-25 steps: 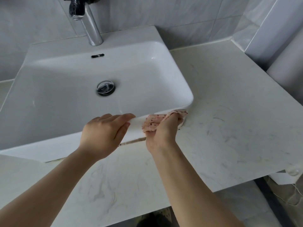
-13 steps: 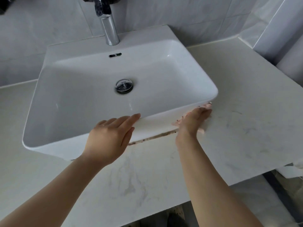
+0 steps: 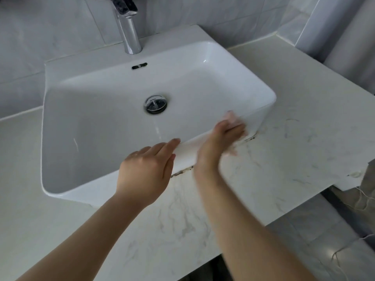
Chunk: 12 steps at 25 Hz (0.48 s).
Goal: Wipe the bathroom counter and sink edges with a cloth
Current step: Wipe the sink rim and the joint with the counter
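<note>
A white rectangular sink (image 3: 259,92) sits on a pale marble counter (image 3: 294,138). My left hand (image 3: 146,169) rests flat on the sink's front rim, fingers straight. My right hand (image 3: 221,138) presses a pinkish cloth (image 3: 233,119) against the sink's front wall near its right corner. The cloth is blurred and mostly hidden under the hand, so I cannot tell whether the fingers curl around it. Dark grime (image 3: 181,171) lines the seam where the sink meets the counter.
A chrome tap (image 3: 129,31) stands behind the basin, with a drain plug (image 3: 155,104) in its middle. Grey tiled wall lies behind. The counter's front edge runs near my arms and a broken corner (image 3: 353,175) is at the right, with cables below.
My right hand with the cloth has slid up from the base seam onto the sink's front wall near the right corner. My left hand stays on the rim. The view shifted left.
</note>
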Each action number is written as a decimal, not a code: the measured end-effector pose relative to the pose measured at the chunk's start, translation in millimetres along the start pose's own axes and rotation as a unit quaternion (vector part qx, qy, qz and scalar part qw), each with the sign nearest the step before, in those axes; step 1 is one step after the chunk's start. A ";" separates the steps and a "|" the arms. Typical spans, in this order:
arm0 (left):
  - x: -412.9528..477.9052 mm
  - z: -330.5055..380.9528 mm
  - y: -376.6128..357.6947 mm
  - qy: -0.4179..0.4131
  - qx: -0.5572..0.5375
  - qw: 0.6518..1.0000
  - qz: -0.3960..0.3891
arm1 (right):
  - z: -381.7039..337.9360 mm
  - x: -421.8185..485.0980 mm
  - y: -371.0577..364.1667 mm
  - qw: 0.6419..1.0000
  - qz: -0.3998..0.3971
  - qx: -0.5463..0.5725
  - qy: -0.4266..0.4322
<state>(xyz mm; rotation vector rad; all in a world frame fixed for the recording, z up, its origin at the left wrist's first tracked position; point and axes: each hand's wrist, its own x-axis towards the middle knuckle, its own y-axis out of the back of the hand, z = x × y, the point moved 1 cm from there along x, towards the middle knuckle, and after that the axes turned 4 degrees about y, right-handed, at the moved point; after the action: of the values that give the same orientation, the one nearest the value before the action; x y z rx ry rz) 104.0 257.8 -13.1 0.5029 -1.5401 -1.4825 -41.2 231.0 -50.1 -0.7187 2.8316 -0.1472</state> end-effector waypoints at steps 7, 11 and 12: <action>2.5 -0.7 3.3 0.002 -0.005 1.000 -0.014 | -7.1 85.9 9.0 0.996 0.078 0.051 -0.008; 1.7 0.1 1.6 -0.001 -0.002 1.000 0.002 | 12.1 27.9 7.8 0.998 -0.029 0.023 -0.045; 1.3 0.5 1.4 0.001 -0.004 1.000 0.008 | 14.5 -1.1 3.2 0.997 -0.053 0.008 -0.055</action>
<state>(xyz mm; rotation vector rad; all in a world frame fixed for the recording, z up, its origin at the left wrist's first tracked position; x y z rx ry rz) 103.3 257.3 -11.2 0.4870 -1.5328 -1.4743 -38.4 233.8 -64.5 -0.8465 2.6858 -0.1413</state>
